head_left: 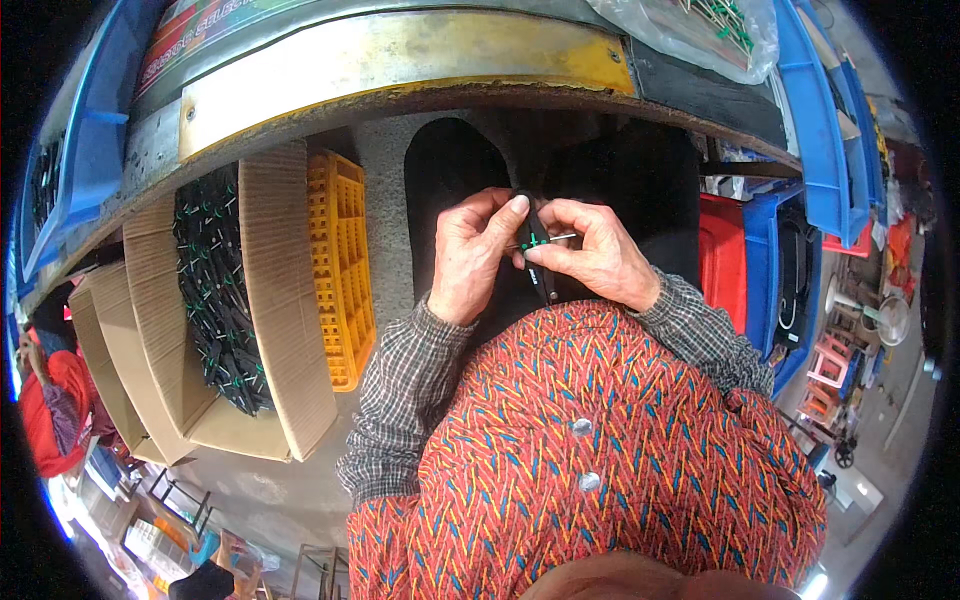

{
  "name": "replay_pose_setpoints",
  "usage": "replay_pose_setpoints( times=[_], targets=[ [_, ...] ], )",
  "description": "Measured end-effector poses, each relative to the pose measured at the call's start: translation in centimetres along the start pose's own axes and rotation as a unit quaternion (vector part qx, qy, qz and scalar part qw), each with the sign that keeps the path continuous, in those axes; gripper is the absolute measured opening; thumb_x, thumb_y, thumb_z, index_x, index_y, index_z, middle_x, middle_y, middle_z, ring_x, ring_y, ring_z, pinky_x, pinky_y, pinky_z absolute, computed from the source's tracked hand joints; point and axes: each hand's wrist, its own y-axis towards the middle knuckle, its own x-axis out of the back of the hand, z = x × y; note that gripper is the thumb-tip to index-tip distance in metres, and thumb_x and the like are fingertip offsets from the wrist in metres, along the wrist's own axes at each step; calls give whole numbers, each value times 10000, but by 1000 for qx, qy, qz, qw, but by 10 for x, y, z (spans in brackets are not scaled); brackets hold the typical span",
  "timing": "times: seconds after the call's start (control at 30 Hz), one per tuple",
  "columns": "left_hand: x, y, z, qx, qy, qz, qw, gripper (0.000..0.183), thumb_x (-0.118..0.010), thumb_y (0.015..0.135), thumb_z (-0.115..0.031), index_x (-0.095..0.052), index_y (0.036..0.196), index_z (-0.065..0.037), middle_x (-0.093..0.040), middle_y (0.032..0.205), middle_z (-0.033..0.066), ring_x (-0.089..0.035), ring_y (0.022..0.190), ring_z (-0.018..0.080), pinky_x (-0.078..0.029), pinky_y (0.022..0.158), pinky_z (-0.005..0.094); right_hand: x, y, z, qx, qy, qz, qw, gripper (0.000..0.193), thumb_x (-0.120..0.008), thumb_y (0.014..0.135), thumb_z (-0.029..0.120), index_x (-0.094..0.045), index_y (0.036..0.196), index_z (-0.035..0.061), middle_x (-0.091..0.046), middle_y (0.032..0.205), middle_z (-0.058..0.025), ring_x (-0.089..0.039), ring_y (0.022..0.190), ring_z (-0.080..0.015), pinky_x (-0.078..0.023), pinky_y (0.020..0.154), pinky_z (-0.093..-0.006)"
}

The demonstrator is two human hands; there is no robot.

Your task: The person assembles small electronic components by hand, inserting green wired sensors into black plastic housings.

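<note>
Above my lap, both hands pinch a slim black part (541,283) with pointed ends. Across its middle sits a small green piece (534,241), and a thin metal pin (565,236) sticks out sideways there. My left hand (468,250) grips the part's upper end between thumb and fingers. The thumb of my right hand (603,252) presses beside the green piece, with its fingers behind. Exactly how the pin sits is hidden by my fingertips. At the left, an open cardboard box (290,300) holds many similar black parts (215,290) with green pieces and pins.
A worn workbench edge (410,65) crosses in front of me. On it, a clear plastic bag (690,35) holds green-ended pins. A yellow plastic crate (340,270) stands beside the box. Blue bins (785,270) and a red container (722,255) are at the right.
</note>
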Motion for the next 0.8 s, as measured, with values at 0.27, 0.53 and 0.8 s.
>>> replay_pose_setpoints(
  times=[0.27,0.53,0.8],
  targets=[
    [-3,1,-1,-4,12,-6,1000,208,-586,927,-168,-633,966,31,-613,740,25,-480,544,48,-428,487,208,-1,-1,8,-4,-13,-5,1000,143,-629,870,81,-607,893,-58,-648,808,-68,-647,824,-125,-520,689,-251],
    [-2,0,0,2,17,-3,1000,219,-576,935,-178,-631,967,32,-564,677,-2,-472,538,49,-422,482,208,3,-2,5,-22,-62,-3,998,166,-645,868,98,-606,883,-63,-627,795,-54,-646,826,-115,-509,668,-234],
    [-4,0,-3,-3,20,-7,1000,216,-579,934,-175,-632,964,32,-565,679,-2,-460,531,48,-422,480,209,1,0,-4,5,48,-5,999,158,-652,864,94,-595,881,-52,-628,804,-48,-648,819,-108,-510,652,-231]
  ],
)
